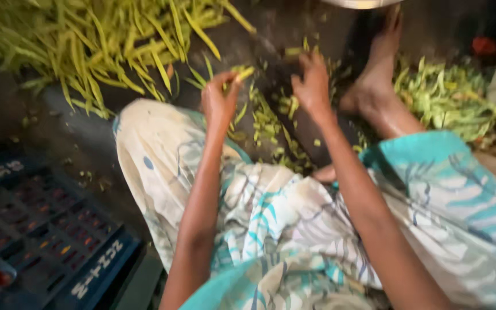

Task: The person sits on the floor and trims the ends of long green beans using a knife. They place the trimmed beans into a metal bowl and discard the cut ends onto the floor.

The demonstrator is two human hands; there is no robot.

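A seated person is viewed from above, the lap being covered by a cream cloth patterned in teal and blue (271, 229). Both bare forearms are extended forward over a dark floor (76, 138).

The left hand (219, 100) is raised just beyond the knee, and its fingers are pinched together on a few yellow-green bean pods (242, 73), whose tips are seen projecting past the fingertips to the right. The right hand (312, 86) is held near it, slightly farther forward, with the fingers curled downward; whether anything is clamped in them cannot be told, as the frame is blurred by motion.

Between and beneath the two hands a scatter of short cut pod pieces (271, 129) is spread on the floor, running back toward the lap. A large heap of long uncut pods (93, 40) is piled at the upper left, well apart from the hands. A second heap of greener cut pieces (449, 100) is gathered at the upper right, beside a bare foot (374, 74) that is planted on the floor just right of the right hand.

A dark blue slatted plastic crate (41, 235) is placed at the lower left, beside the person's knee.
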